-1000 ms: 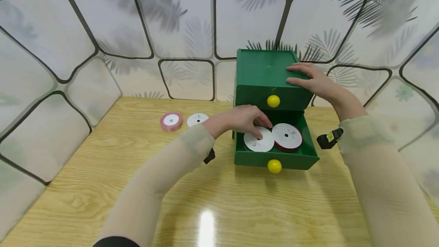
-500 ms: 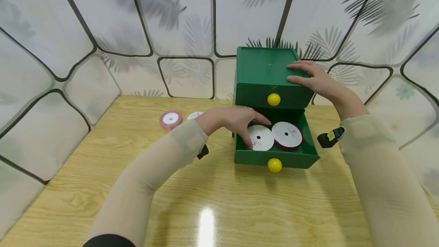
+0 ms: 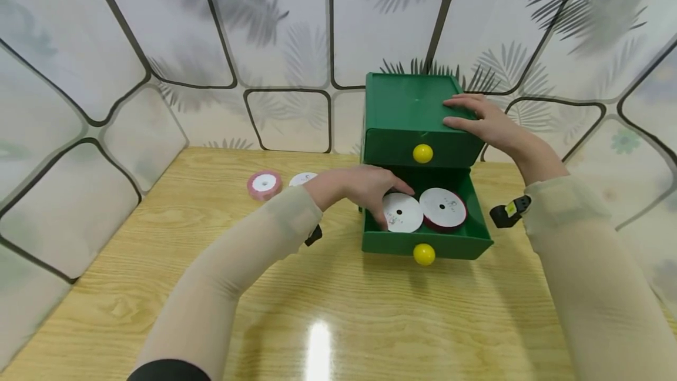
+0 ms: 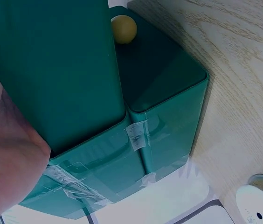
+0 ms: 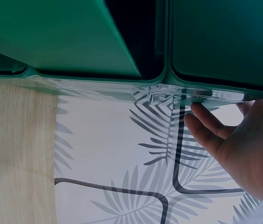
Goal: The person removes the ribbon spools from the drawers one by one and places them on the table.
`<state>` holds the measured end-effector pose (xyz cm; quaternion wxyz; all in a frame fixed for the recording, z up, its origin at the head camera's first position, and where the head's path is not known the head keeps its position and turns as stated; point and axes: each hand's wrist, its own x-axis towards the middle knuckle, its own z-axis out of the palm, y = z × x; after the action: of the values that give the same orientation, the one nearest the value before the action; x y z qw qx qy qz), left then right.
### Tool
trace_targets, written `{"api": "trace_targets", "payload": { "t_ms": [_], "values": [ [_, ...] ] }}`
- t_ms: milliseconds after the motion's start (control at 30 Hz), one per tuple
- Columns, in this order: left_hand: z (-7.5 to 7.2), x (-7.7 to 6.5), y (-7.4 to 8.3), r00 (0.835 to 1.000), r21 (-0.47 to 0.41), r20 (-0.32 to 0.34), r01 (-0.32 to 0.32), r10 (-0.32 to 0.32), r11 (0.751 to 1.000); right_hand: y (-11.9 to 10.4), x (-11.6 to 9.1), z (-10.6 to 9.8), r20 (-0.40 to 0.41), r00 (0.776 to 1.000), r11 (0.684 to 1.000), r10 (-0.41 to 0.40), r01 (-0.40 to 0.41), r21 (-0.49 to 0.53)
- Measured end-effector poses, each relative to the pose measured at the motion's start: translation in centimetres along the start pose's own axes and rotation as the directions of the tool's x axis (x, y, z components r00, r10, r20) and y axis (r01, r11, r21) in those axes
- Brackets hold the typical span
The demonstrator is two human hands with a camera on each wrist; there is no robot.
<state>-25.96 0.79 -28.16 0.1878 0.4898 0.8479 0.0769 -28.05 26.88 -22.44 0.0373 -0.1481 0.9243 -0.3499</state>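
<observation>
One left grip (image 3: 369,184), mine, holding the rim of the left white-faced spool (image 3: 405,220), thumb at its left edge, index finger towards its back; the spool lies flat in the pulled-out lower drawer (image 3: 394,244). One right-hand spool (image 3: 443,207), white-faced with red sides, beside it in the same drawer. One right grip (image 3: 483,119), mine, wide, fingertips resting on the right side of the green cabinet's top (image 3: 407,102). Two yellow knobs, upper (image 3: 422,153) and lower (image 3: 424,254). On the table (image 3: 296,310), left of the cabinet: one pink spool (image 3: 264,185) and one white-faced spool (image 3: 302,178), the latter partly hidden behind my forearm.
</observation>
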Motion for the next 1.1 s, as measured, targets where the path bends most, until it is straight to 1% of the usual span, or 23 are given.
{"api": "trace_targets", "payload": {
  "t_ms": [133,400,633,800,900,1100],
  "values": [
    [0.0,0.0,0.1,1.0,0.017,0.0,-0.003,0.003,1.0,0.0,0.0,0.0,-0.004,1.0,1.0,-0.005,0.005,-0.01],
    [0.0,-0.1,0.3,1.0,0.034,-0.01,-0.012,0.013,0.999,0.1,-0.1,-0.2,-0.001,1.0,1.0,0.003,-0.003,0.01],
    [0.0,-0.4,0.1,1.0,0.008,-0.016,-0.015,0.015,1.0,-0.1,-0.2,0.1,0.003,1.0,1.0,0.0,0.0,0.022],
    [-0.1,-0.5,0.2,0.999,-0.026,-0.013,-0.036,0.035,0.999,-0.1,-0.1,0.2,-0.007,1.0,1.0,-0.008,0.008,0.012],
    [-0.2,-0.6,0.4,0.998,-0.044,-0.027,-0.053,0.052,0.998,0.0,-0.2,0.1,-0.014,1.0,1.0,-0.015,0.015,0.008],
    [-0.5,-1.3,0.6,0.994,-0.047,-0.084,-0.079,0.075,0.996,-0.1,-0.2,0.1,-0.012,1.0,1.0,-0.026,0.026,-0.01]
  ]
}}
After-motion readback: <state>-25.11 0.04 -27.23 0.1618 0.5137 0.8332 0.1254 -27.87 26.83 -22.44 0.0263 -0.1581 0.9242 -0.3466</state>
